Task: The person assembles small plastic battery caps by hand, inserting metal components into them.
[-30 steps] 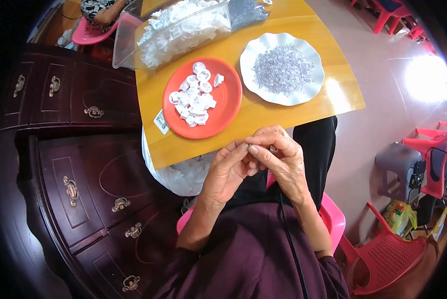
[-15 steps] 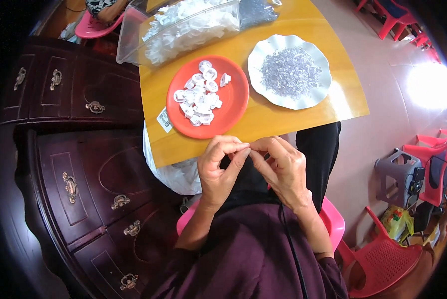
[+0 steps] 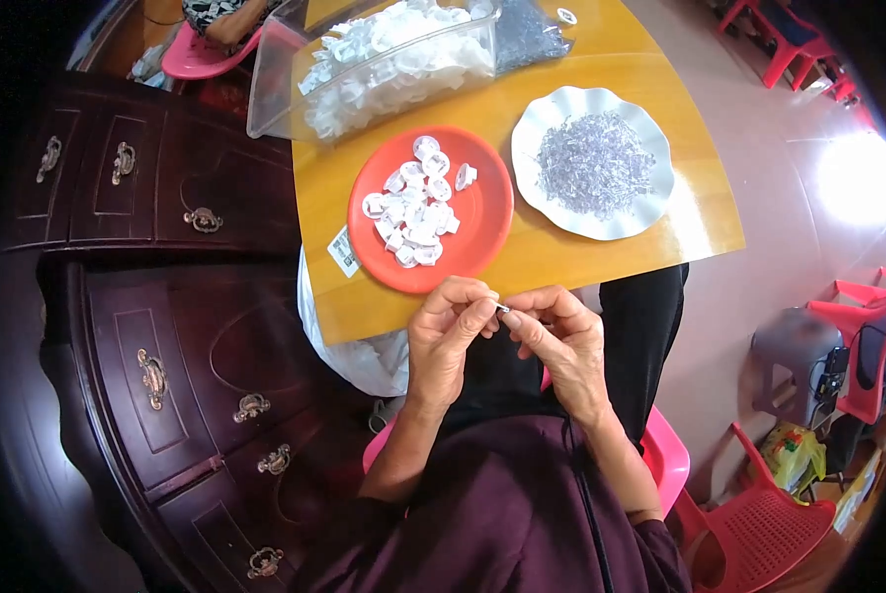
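Between the fingertips of both hands is a tiny part [image 3: 502, 307], pale with a dark spot and too small to name. My left hand [image 3: 451, 334] is closed in a pinch on its left side. My right hand [image 3: 561, 344] pinches it from the right, thumb against bent forefinger. Just beyond my hands, a red plate [image 3: 484, 232] carries a heap of small round white plastic parts [image 3: 418, 212]. To its right stands a white wavy-rimmed plate [image 3: 655, 203] with a pile of tiny clear plastic pieces [image 3: 593, 163].
A clear bin [image 3: 275, 99] full of white plastic parts stands at the back of the yellow table [image 3: 695, 212], beside a bag of dark bits [image 3: 527, 40]. Dark drawers [image 3: 166, 336] line the left. Pink chairs [image 3: 749, 514] stand right. Another person's arm [image 3: 230, 25] shows far left.
My fingertips have parted a little, so the tiny part now shows between them. The whole view has shifted slightly; plates and bin appear a little further right and lower.
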Demonstrator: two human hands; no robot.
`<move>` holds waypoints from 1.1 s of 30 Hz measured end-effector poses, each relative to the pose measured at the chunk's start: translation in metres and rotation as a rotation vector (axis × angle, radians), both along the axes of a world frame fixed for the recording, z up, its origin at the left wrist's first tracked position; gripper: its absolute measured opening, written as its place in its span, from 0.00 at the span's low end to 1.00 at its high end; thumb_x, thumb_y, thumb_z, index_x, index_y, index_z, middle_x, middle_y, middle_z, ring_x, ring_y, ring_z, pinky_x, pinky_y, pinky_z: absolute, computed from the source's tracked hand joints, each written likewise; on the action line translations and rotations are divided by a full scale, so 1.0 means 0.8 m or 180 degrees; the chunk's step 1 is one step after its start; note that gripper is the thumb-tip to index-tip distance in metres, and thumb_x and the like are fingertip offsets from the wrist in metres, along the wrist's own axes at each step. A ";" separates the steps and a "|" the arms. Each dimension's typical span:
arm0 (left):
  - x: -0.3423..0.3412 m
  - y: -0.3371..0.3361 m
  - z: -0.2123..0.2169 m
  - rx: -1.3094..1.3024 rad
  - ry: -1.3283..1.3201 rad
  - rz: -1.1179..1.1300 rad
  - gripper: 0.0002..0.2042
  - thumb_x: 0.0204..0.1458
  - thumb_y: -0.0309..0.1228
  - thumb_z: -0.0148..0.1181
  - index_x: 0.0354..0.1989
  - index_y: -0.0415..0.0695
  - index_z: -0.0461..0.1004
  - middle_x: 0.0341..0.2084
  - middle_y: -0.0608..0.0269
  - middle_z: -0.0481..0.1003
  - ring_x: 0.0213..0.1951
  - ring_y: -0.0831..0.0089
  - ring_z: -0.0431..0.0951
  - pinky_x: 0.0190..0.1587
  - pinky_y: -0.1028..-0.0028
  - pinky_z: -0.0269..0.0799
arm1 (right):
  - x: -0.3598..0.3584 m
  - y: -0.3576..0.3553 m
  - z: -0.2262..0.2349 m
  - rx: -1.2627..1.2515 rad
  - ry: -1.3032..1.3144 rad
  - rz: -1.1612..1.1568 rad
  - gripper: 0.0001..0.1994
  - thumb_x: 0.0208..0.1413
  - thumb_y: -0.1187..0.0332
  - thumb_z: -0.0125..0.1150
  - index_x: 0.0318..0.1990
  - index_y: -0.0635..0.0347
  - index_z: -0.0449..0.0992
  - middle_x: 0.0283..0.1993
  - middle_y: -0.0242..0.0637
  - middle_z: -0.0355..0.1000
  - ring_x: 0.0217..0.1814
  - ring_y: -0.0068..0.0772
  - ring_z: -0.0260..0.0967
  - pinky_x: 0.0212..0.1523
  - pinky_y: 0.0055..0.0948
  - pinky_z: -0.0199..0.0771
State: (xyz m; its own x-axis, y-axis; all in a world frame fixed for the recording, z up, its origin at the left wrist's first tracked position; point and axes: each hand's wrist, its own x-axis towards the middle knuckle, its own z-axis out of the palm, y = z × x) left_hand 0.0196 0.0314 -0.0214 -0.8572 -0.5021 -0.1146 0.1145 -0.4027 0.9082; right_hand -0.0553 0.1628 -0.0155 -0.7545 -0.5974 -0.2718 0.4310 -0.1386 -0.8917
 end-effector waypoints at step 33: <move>-0.066 -0.082 0.028 -0.2797 -0.0358 -0.0122 0.17 0.50 0.30 0.68 0.48 0.42 0.76 0.48 0.57 0.75 0.45 0.66 0.73 0.49 0.67 0.70 | -0.021 0.027 -0.013 -0.0139 -0.0347 -0.0389 0.07 0.61 0.69 0.63 0.43 0.61 0.77 0.35 0.26 0.75 0.31 0.12 0.68 0.29 0.14 0.69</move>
State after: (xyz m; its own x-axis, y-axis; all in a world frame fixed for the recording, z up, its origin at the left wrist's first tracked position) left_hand -0.0332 -0.0340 0.0013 -0.8821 -0.4194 0.2144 0.0068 0.4438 0.8961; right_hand -0.0725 0.1841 -0.0256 -0.7897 -0.5161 -0.3318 0.5024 -0.2335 -0.8325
